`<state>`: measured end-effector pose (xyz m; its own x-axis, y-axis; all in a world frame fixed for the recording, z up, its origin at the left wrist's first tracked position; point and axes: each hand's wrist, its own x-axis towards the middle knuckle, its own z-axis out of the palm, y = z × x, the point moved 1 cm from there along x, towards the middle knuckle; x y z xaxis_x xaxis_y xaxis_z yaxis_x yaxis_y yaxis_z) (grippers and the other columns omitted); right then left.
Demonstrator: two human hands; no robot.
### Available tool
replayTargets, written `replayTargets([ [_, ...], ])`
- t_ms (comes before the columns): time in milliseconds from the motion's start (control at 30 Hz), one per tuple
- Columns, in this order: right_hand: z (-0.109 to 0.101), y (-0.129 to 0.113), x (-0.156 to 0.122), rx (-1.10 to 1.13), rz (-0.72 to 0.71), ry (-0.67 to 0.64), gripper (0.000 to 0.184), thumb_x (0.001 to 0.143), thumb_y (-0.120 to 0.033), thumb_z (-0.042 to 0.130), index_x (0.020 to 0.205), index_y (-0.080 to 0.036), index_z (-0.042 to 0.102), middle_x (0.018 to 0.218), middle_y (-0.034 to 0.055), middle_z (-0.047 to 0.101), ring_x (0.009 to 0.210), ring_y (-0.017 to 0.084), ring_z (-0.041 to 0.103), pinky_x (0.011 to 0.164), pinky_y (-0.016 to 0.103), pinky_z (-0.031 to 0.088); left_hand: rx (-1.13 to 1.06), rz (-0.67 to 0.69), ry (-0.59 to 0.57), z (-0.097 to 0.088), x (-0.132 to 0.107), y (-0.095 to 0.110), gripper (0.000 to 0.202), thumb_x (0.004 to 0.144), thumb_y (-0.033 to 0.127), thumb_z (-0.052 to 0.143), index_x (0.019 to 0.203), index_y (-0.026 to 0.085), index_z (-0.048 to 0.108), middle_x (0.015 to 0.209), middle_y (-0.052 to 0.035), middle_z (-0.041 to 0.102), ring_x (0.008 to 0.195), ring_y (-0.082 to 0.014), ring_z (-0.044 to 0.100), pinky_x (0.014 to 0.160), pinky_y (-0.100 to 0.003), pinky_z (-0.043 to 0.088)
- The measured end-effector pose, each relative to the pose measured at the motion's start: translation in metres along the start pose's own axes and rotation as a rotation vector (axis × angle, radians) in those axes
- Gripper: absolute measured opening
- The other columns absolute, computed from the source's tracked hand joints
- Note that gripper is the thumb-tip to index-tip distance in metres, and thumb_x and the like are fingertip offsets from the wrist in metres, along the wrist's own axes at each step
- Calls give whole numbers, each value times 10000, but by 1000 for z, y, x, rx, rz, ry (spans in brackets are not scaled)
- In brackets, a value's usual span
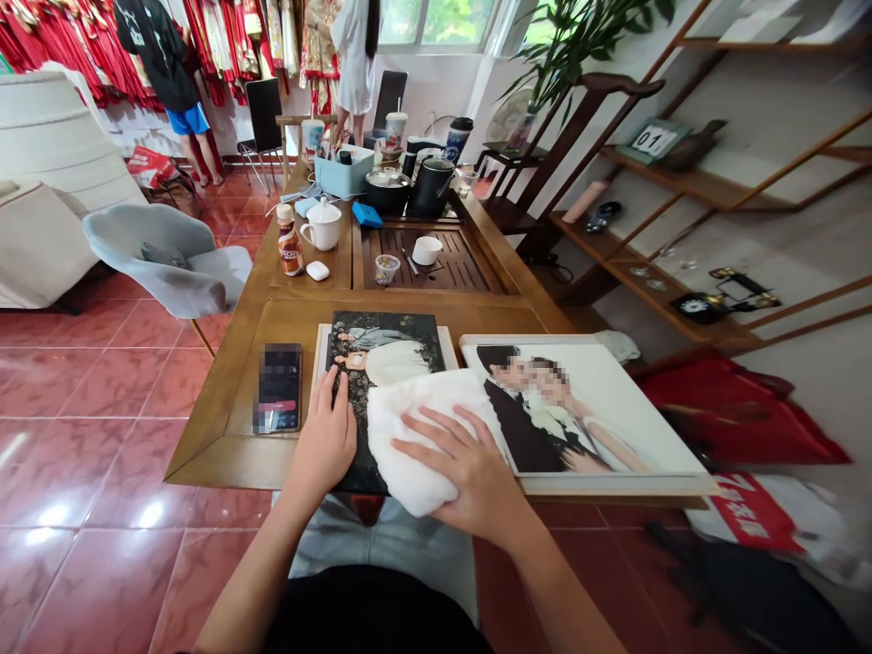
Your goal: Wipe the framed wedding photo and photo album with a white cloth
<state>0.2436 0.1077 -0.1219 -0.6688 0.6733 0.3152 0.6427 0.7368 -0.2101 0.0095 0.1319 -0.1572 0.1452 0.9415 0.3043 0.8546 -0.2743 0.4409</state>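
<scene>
A dark-covered wedding photo album (401,341) lies at the near edge of the wooden table, on top of a pale-edged board or book (320,350). My left hand (331,427) rests on its left edge with the fingers stretched out. Under my right hand (470,463) is a folded white cloth (422,418), pressed flat on the album's lower right; the fingers are spread over it. The cloth hides part of the cover. Just right of it lies a larger wedding photo (592,409) with a white background, partly touched by the cloth's edge.
A phone (279,386) lies left of the album. Farther back are a drink bottle (289,241), a white lidded mug (322,224), a tea tray (470,259) with a small white cup (428,250), and a black kettle (432,186). A grey chair (170,254) stands left; shelves (688,177) line the right.
</scene>
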Motion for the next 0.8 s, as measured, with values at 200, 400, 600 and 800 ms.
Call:
replayTargets([
  [200, -1, 10, 2, 47, 0, -30, 661, 724, -271, 649, 1380, -345, 612, 1507, 11, 562, 1381, 296, 486, 1198, 497, 164, -31, 3, -20, 0, 0, -2, 511, 1059, 215, 297, 1545, 67, 350, 1644, -240, 299, 1566, -340, 219, 1242, -571, 301],
  [400, 3, 41, 38, -6, 88, -39, 625, 784, -288, 677, 1403, -338, 605, 1529, 28, 539, 1395, 311, 471, 1176, 521, 227, -44, 13, -27, -1, 1, -3, 515, 1062, 218, 289, 1554, 74, 334, 1649, -229, 294, 1573, -334, 194, 1250, -566, 288],
  [600, 5, 46, 51, -24, 102, -35, 620, 827, -334, 688, 1437, -333, 576, 1560, 38, 502, 1421, 325, 440, 1178, 554, 220, -28, 16, -16, 0, 1, -3, 513, 1060, 212, 294, 1551, 66, 335, 1642, -238, 303, 1565, -343, 218, 1244, -572, 302],
  [800, 1, 23, 26, 40, 35, -58, 641, 808, -308, 656, 1441, -348, 566, 1566, 26, 494, 1434, 311, 426, 1197, 550, 157, -35, 1, 8, 1, 0, -2, 514, 1054, 201, 311, 1557, 100, 336, 1644, -223, 308, 1561, -336, 235, 1239, -587, 303],
])
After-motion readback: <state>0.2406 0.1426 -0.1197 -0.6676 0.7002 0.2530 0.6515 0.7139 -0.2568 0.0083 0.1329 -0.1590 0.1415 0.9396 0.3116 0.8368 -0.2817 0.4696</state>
